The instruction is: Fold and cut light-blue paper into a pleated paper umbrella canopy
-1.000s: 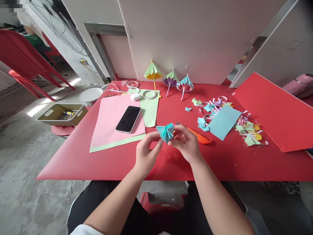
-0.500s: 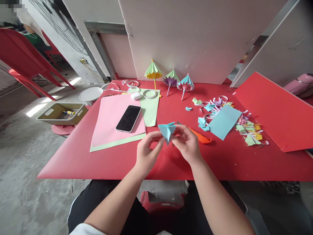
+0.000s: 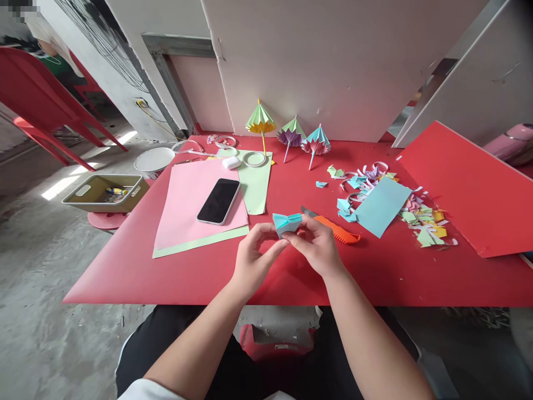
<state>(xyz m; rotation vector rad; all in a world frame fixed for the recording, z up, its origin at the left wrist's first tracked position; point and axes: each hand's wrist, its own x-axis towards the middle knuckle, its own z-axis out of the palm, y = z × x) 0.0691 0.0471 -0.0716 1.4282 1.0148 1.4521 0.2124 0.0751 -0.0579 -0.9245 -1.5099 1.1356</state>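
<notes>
A small folded piece of light-blue paper (image 3: 287,223) is held up above the red table (image 3: 287,289), pinched between both hands. My left hand (image 3: 256,253) grips its left side, with the thumb at the lower edge. My right hand (image 3: 318,244) holds the right side, its thumb meeting the left one below the folds. The paper's layered top edges face up, and its lower part is hidden by the thumbs. Just behind my right hand lies an orange utility knife (image 3: 339,230) with its blade out, partly covered by the fingers.
A phone (image 3: 219,201) rests on pink paper (image 3: 183,205) at the left. Three paper umbrellas (image 3: 261,119) lean by the wall. To the right, a blue sheet (image 3: 383,205) lies among paper scraps (image 3: 431,236), beside a slanted red board (image 3: 474,194).
Both hands have turned the folded blue paper, so its pointed lower tip no longer shows and its layered top edge does. My thumbs have come together. More of the knife's blade shows.
</notes>
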